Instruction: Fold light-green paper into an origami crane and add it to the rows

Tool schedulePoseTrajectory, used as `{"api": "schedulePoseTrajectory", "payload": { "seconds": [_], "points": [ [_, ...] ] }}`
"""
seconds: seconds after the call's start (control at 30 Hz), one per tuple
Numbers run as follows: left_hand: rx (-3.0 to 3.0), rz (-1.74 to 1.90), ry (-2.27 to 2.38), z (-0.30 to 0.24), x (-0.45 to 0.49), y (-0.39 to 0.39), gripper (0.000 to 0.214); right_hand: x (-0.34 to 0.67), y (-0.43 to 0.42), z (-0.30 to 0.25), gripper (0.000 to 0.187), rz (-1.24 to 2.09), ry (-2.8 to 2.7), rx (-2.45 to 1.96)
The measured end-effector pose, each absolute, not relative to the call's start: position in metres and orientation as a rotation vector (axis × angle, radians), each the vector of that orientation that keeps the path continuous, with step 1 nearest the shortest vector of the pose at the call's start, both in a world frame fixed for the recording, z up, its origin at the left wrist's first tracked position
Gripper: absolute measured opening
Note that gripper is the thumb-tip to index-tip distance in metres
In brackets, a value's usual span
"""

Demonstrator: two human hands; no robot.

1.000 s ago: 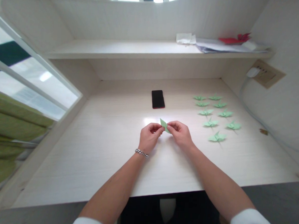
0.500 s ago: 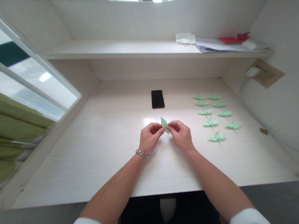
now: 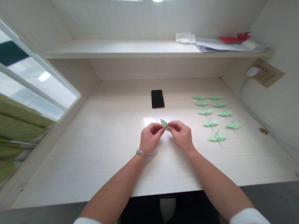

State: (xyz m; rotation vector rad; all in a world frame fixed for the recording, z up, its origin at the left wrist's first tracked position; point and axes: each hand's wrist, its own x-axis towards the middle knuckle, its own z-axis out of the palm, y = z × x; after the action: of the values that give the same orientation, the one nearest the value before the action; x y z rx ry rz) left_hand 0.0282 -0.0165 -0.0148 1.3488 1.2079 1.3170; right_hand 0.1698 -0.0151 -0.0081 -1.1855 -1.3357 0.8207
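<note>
A small folded piece of green paper is pinched between both hands above the desk. My left hand grips its left side between thumb and forefinger, a silver chain bracelet round the wrist. On the right side, my right hand holds the paper with its fingertips. Its lower part is partly hidden by the fingers. Several green paper cranes stand in two rough rows to the right of my right hand.
A black phone lies on the desk beyond my hands. Papers and a red item rest on the shelf. At right, a white cable runs from a wall socket along the desk's side.
The green paper has tilted slightly between my fingers, and less of its lower end shows. Both hands have stayed almost in place.
</note>
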Motion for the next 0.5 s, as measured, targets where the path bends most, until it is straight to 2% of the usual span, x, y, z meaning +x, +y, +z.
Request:
{"api": "schedulePoseTrajectory", "payload": {
  "seconds": [0.3,0.5],
  "points": [
    [1.367,1.312,1.199,-0.0149,0.0272,-0.0167,0.024,0.1716,-0.0137,-0.0074,0.017,0.854,-1.414,-1.204],
    [1.354,1.322,1.169,-0.0155,0.0267,-0.0161,0.026,0.1742,-0.0133,-0.0068,0.014,0.713,-1.555,-1.232]
  ]
}}
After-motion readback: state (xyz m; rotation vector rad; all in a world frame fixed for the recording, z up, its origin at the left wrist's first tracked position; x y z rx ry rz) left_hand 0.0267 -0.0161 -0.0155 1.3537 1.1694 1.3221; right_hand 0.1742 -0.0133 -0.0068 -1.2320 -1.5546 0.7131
